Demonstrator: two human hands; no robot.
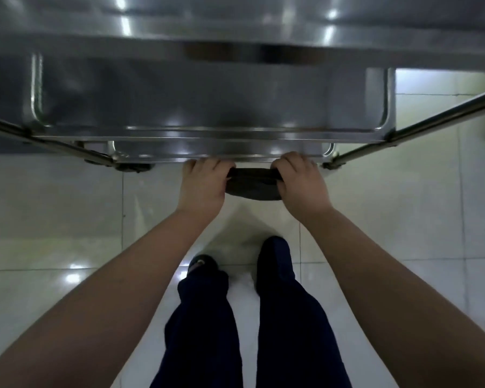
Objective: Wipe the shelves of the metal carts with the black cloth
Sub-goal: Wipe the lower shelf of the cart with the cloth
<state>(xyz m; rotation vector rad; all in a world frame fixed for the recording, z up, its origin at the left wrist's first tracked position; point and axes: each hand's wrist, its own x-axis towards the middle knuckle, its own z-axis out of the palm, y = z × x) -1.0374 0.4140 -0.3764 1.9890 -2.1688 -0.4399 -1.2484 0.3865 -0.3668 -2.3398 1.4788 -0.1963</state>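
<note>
Gripping black cloth [254, 186] with left hand [203, 186] and right hand [300, 182], both clamped on its ends, at near rim of lowest shelf [216, 151]. Should keep taut, press flat, sweep full width.

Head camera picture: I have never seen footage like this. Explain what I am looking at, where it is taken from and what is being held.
There is no machine here. A person wears a camera on the head, so you look down along their bare arms. The left hand and the right hand each grip one end of a black cloth, stretched between them at the front edge of a metal cart. The cart's shiny steel shelves sit one above another. Below are the person's dark trousers and a pale tiled floor.
</note>
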